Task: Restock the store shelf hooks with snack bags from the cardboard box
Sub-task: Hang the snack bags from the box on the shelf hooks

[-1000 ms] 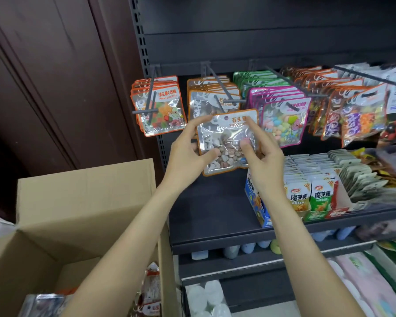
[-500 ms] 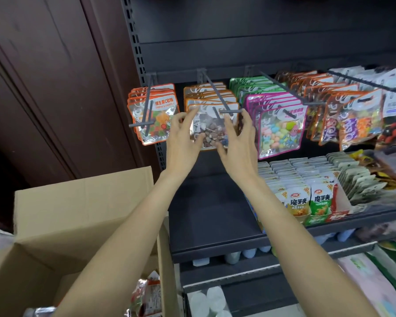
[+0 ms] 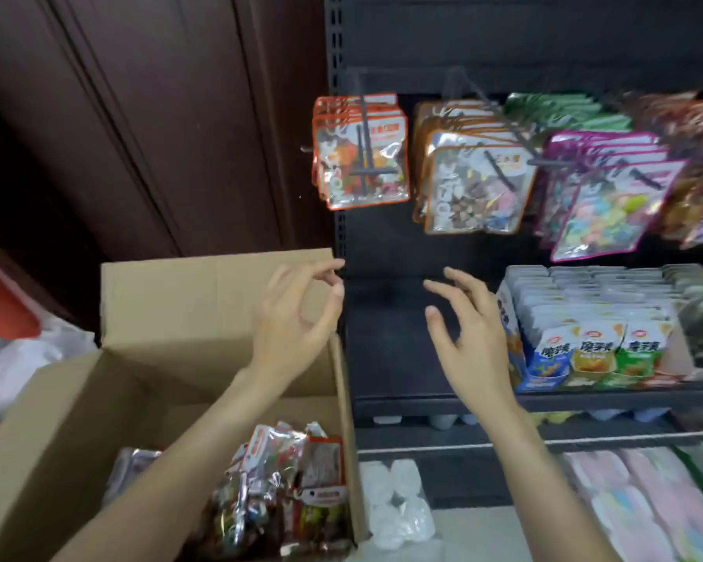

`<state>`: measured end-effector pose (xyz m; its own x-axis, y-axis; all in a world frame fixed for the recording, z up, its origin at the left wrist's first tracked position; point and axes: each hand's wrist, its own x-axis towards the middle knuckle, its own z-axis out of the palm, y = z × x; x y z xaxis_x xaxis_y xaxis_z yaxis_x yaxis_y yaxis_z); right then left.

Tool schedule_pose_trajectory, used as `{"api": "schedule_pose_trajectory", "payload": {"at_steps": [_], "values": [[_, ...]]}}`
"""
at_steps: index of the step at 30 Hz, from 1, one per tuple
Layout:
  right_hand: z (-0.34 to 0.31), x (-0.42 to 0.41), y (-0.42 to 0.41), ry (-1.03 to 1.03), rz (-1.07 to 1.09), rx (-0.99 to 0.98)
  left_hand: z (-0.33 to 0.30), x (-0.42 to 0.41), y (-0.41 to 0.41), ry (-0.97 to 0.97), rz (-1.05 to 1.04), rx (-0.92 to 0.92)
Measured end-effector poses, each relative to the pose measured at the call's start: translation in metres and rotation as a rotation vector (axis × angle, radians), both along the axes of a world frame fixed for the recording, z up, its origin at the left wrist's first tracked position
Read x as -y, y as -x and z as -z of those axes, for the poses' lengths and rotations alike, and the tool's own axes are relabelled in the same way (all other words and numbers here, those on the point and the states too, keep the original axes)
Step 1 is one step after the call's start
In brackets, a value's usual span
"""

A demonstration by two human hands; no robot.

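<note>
Dark metal shelving [image 3: 544, 34] fills the right side of your view, next to a brown wooden wall. The snack bags still to hang lie in the cardboard box [image 3: 179, 302] at the lower left, a loose pile of shiny packets [image 3: 277, 492] pushed against its right wall. This keeps them just under your left arm, so the reach is short.

On the hooks, the orange-edged bags with pebble candy [image 3: 475, 188] hang in a row on one peg, front bag facing you. They are threaded through the hole at the top, so each one can be pulled off from the front. Beside them hang red-edged bags [image 3: 362, 156] on the left peg and pink-edged bags [image 3: 609, 196] on the right.

Your left hand [image 3: 297, 318] is above the box flap, with the fingers loosely curled and nothing between them. Your right hand [image 3: 467, 334] is in front of the bare shelf board, fingers spread and relaxed, also holding nothing. Both hands are well below the pegs and touch no bag.

I judge that the next move is to go down into the box for another packet. Small cartons [image 3: 593, 350] stand on the shelf near your right hand.
</note>
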<state>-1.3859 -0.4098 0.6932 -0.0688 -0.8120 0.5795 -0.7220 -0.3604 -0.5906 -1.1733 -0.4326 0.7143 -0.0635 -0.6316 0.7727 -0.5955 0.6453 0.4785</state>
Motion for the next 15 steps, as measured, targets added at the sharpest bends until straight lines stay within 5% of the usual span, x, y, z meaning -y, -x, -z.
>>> {"api": "schedule_pose_trajectory", "payload": {"at_steps": [3, 8, 15], "values": [[0.01, -0.019, -0.036, -0.227, -0.256, -0.03, 0.037, -0.034, -0.08, -0.1, -0.052, 0.123], [0.037, -0.016, -0.121, -0.57, -0.555, -0.184, 0.104, -0.069, -0.204, -0.56, -0.023, 0.395], [0.134, 0.009, -0.232, -0.809, -0.682, -0.714, 0.193, -0.049, -0.269, -0.974, -0.002, 0.804]]}}
